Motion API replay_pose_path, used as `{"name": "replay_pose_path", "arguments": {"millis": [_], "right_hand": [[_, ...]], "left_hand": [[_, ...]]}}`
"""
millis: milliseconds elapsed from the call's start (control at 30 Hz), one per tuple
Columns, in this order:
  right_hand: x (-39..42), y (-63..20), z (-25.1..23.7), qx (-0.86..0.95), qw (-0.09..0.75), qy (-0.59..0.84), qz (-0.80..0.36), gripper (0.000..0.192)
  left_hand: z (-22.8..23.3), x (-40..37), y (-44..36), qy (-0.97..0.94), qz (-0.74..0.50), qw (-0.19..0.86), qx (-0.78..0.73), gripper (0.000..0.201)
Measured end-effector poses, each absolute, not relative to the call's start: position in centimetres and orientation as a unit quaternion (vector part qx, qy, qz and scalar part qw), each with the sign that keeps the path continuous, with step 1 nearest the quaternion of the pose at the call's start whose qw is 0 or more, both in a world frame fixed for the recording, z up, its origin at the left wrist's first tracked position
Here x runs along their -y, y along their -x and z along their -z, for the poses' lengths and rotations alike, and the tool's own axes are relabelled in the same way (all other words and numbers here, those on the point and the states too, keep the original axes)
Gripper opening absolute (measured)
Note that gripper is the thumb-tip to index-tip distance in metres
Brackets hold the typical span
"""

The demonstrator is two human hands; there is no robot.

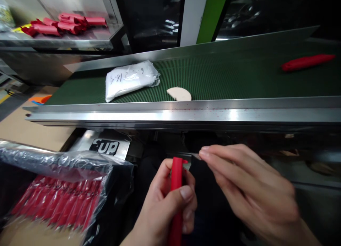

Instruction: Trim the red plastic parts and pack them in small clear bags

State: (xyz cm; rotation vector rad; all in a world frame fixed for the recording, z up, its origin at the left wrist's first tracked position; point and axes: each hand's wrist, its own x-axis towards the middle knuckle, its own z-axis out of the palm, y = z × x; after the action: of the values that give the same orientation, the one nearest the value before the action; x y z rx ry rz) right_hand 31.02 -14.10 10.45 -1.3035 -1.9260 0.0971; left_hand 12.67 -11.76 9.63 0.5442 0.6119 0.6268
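My left hand [167, 207] is closed around a long red plastic part [176, 176], which points away from me with its far end sticking out past the fingers. A small red tab juts from the right side of that end. My right hand [253, 189] is just to the right, fingers held together and pinching a small thin blade [196, 156]. Only the pointed tip of the blade shows; the rest is hidden by the fingers. The tip is close to the red part but apart from it.
Ahead runs a green conveyor belt [213, 75] with a metal rail [149, 115]. On it lie a white plastic-wrapped packet [130, 79], a cream disc piece [180, 94] and another red part [307, 62]. A plastic-lined box [117, 189] holds several red parts [61, 201]. More red pieces [66, 25] lie on a metal shelf.
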Motion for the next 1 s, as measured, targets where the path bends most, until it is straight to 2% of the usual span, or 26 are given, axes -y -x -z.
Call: {"name": "replay_pose_path", "arguments": {"millis": [333,533,700,800,1000], "right_hand": [[14.3,-29.8,-11.2,0.766,0.383,0.514,-0.048,0.034],[14.1,-30.4,-10.4,0.759,0.404,0.509,-0.042,0.039],[14.6,-30.9,-9.9,0.740,0.422,0.517,-0.082,0.044],[14.9,-30.6,-10.2,0.759,0.411,0.502,-0.064,0.039],[14.7,-30.4,-10.3,0.770,0.395,0.501,-0.017,0.038]], "left_hand": [[-9.9,11.2,-12.7,-0.182,-0.287,0.914,-0.221,0.022],[-8.6,11.9,-12.4,-0.177,-0.298,0.931,-0.110,0.016],[-9.0,12.2,-12.5,-0.172,-0.286,0.937,-0.103,0.018],[-9.2,12.0,-12.9,-0.112,-0.312,0.936,-0.114,0.014],[-8.2,11.9,-13.4,-0.128,-0.309,0.942,-0.039,0.021]]}}
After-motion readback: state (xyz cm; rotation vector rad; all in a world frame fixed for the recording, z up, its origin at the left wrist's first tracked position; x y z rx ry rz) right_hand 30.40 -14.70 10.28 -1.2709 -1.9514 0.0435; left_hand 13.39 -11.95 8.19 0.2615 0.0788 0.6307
